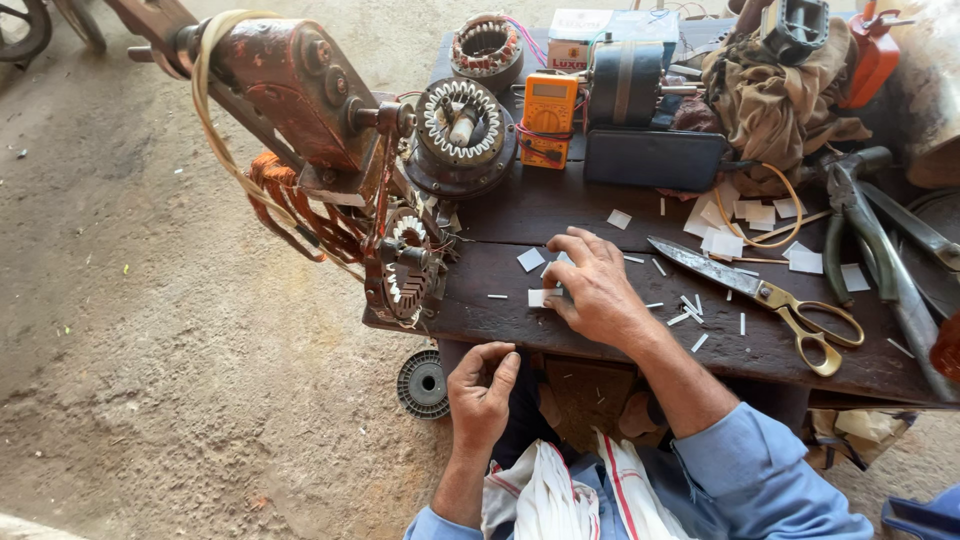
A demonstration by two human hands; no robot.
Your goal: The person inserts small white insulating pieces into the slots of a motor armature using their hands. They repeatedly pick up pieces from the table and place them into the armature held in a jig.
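The right hand point(598, 290) lies on the dark wooden counter point(560, 205) in the middle of the frame. Its fingers point(562, 243) are spread and press down on small white paper squares point(538, 297); one more white paper square point(530, 259) lies just beside its fingertips. The left hand point(480, 392) is lower, off the counter's edge, with its fingers curled in; I cannot tell if they pinch anything.

To the right lie thin white paper strips point(690, 312), then gold-handled scissors point(765, 292), shut. A heap of white paper pieces point(740, 222) sits above the scissors. Grey metal pliers point(880, 250) lie at the right edge.

At the top middle stands an orange box-shaped meter point(548, 118) with a small grey screen. Behind it is a white cardboard box point(580, 30) with a red label. A round motor part with white slots point(462, 125) sits left of the meter.
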